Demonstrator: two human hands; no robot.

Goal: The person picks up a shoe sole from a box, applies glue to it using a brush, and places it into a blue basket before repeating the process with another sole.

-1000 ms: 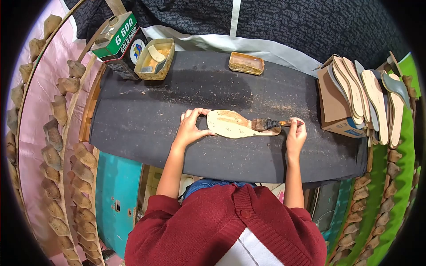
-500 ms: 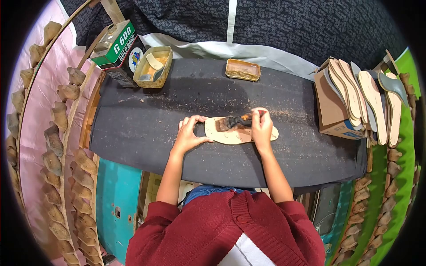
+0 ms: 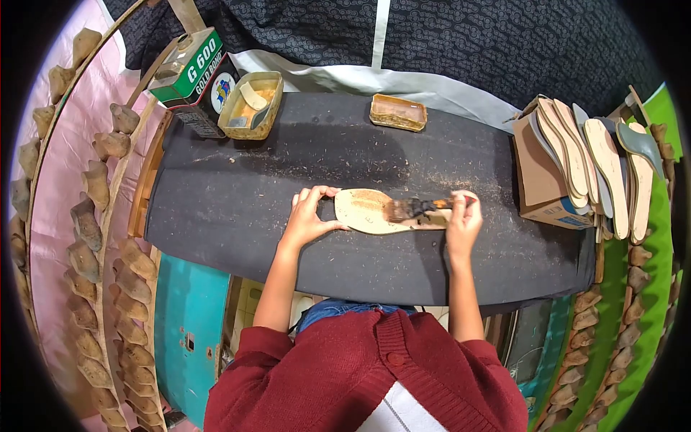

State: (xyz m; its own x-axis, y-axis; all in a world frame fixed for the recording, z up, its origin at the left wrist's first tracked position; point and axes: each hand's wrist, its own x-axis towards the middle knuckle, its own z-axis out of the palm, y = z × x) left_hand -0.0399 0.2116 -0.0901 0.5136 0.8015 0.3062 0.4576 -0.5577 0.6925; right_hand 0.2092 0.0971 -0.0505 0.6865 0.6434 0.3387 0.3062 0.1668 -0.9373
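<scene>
One insole (image 3: 363, 212) sits between the left fingers (image 3: 335, 209); the right fingers (image 3: 464, 204) clamp a brush (image 3: 407, 209).

Inspected: 1 can (image 3: 193, 81) at the far left of the table (image 3: 324, 270); 1 tub (image 3: 248, 133) just right of it, loose pieces (image 3: 253, 96) inside. Further right, 1 dish (image 3: 398, 124) near the far edge. Right end: 1 box (image 3: 536, 176) with insoles (image 3: 601, 162) at it. Mid-table, before the dish: 1 sole (image 3: 360, 209), 1 brush (image 3: 414, 209) on it, between left hand (image 3: 308, 218) and right hand (image 3: 463, 223).
</scene>
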